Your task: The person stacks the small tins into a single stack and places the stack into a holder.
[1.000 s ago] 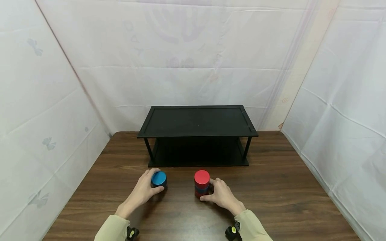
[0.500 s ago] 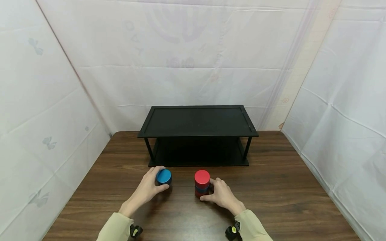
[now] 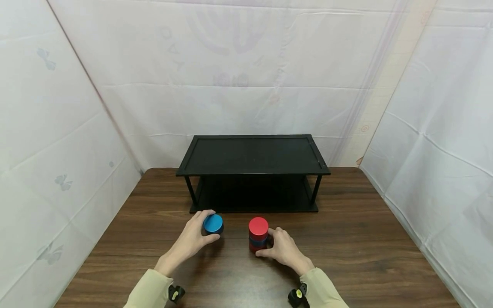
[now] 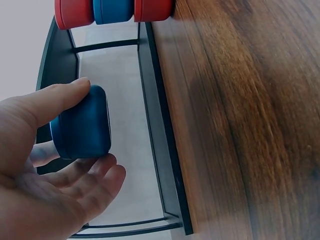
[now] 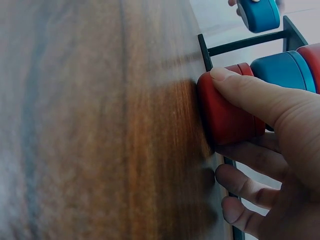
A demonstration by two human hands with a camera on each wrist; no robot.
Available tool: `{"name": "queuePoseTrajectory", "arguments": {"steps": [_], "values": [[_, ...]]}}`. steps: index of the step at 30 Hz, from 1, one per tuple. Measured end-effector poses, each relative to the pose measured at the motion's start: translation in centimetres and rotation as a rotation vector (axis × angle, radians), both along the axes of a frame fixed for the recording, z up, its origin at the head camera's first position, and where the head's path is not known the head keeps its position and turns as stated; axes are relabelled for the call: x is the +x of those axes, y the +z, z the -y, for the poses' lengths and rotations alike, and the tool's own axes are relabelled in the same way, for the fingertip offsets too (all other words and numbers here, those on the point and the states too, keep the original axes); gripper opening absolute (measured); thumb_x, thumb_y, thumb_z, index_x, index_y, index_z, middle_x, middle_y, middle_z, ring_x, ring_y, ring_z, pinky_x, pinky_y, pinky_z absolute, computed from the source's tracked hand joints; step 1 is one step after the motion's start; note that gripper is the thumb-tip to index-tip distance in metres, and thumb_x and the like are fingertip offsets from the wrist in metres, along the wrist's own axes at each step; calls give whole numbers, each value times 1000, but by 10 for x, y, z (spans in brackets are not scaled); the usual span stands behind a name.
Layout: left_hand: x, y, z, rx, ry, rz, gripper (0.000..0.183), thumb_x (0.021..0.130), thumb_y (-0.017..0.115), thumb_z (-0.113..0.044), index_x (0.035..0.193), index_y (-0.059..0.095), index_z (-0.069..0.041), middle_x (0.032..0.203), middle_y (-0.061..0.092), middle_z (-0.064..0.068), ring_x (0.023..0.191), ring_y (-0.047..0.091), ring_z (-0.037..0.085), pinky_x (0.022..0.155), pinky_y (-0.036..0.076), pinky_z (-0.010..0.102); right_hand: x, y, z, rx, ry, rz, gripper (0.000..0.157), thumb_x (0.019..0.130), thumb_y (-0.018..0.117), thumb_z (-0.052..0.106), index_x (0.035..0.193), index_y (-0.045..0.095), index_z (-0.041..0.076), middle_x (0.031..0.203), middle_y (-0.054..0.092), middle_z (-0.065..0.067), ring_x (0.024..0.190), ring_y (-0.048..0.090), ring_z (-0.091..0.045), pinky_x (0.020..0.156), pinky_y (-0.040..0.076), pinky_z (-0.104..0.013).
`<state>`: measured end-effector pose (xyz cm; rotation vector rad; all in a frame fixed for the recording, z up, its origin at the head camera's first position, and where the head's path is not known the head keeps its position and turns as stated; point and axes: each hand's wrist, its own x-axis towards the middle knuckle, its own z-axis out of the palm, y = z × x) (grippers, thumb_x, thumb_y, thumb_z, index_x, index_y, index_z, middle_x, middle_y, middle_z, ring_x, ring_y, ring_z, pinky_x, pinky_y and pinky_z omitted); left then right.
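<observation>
- Where the pale wall sheets [image 3: 239,107] come down at the back and both sides, they enclose the brown wood-grain table [image 3: 366,248].
- On the table's far part stands a black two-level rack [image 3: 252,155], its flat top raised on posts above a lower board; both hands are in front of it.
- Two light khaki sleeves reach in from the near edge, the left sleeve [image 3: 148,291] and the right sleeve [image 3: 325,291].
- The left hand [image 3: 186,244] holds a blue container [image 3: 213,223] between thumb and fingers, the thumb on the near side, the fingers on the far side. The container lies at the fingertips, to the right of the palm, and the left wrist view shows it lifted clear of the wood.
- The right hand [image 3: 285,250] grips the foot of a stack, its thumb and index finger on the bottom red container [image 5: 227,112]; the other fingers are loosely bent.
- The stack [image 3: 258,234] stands upright on the table, just left of the right hand, with the blue container near it but apart.
- Within the stack, a blue middle container [image 5: 281,70] sits on the bottom one, and a red top container [image 3: 258,226] sits above that.
- Small black devices [image 3: 176,293] are worn at both wrists.
</observation>
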<state>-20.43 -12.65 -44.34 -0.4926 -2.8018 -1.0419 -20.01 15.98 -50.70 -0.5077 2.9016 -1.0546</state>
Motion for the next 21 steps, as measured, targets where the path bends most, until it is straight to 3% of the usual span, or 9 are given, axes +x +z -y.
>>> {"name": "queuePoseTrajectory", "arguments": {"steps": [21], "values": [[0,4,-7,-7,-22,-45,64,76,82,-17,132,52,-8,121,57,12,110,58,30,92,52,50,-1,-2,-1,17,8,-40,60,69,84,44,116,67,12,84,57,2,71,42,-8,58,37,-22]]}}
